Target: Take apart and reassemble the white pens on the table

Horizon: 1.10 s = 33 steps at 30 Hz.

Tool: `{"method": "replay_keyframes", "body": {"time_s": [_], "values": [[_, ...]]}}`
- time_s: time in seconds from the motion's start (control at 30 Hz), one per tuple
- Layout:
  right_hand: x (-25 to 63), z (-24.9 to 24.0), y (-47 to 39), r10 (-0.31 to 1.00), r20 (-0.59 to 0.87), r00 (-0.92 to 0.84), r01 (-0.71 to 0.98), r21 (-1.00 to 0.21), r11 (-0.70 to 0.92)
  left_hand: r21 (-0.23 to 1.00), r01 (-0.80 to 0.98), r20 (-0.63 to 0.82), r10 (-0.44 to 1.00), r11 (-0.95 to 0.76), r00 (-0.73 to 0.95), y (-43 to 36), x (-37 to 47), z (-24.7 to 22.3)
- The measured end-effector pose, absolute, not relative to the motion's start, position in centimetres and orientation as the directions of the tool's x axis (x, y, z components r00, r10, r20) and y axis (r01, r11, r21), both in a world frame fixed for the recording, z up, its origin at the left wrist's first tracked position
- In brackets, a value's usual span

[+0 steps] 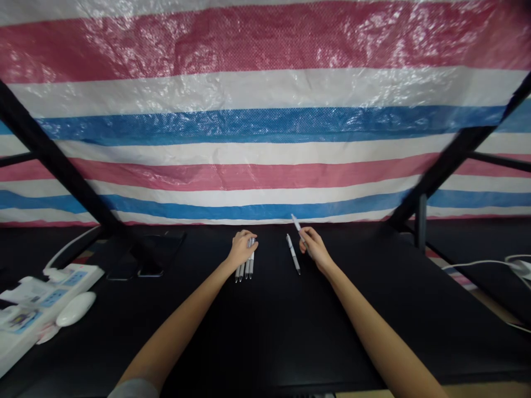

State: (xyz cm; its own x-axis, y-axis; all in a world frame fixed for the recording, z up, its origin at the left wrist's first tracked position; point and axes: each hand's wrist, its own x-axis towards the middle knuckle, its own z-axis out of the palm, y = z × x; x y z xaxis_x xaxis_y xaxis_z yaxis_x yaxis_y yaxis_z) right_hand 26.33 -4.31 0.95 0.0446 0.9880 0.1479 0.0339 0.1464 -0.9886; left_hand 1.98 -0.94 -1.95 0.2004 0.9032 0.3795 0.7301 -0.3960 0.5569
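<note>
Several white pens lie side by side on the black table, their dark tips toward me. Over their far ends rests my left hand, its fingers curled around the row and partly hiding it. To the right, one more white pen lies by itself, slightly slanted. Just beyond it, my right hand is closed on another white pen, which tilts up and to the left above the table. The lower part of that pen is hidden by the fingers.
A white power strip with plugs and a white mouse-shaped object sit at the left. Black slanted frame legs stand on both sides. Behind hangs a striped plastic sheet. White cables run at the right.
</note>
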Motion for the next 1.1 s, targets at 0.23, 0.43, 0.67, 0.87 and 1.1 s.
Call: {"method": "replay_keyframes", "body": {"time_s": [0.23,0.43,0.67,0.87,1.1], "values": [[26.0,1.5,-3.3,0.933,0.189,-0.306,0.382,-0.873,0.302,0.564,0.716,0.413,0.891,-0.411,0.187,-1.1,1.9,-1.6],[25.3,1.7,-3.1,0.939,0.186,-0.290,0.302,-0.913,0.274,0.711,0.463,0.472,0.848,-0.529,0.242,-1.7,1.9,-0.6],[25.0,1.2,-3.2,0.960,0.171,-0.221,0.205,-0.955,0.217,0.832,0.320,0.417,0.891,-0.453,0.178,-1.9,2.0,-0.4],[25.3,-0.4,-2.9,0.977,0.178,-0.119,0.135,-0.972,0.194,0.809,0.357,0.445,0.883,-0.467,0.148,-1.4,1.8,-0.5],[25.4,-1.2,-3.1,0.967,0.226,-0.114,0.200,-0.949,0.245,0.727,0.502,0.446,0.878,-0.469,0.174,-1.2,1.7,-0.7]]}}
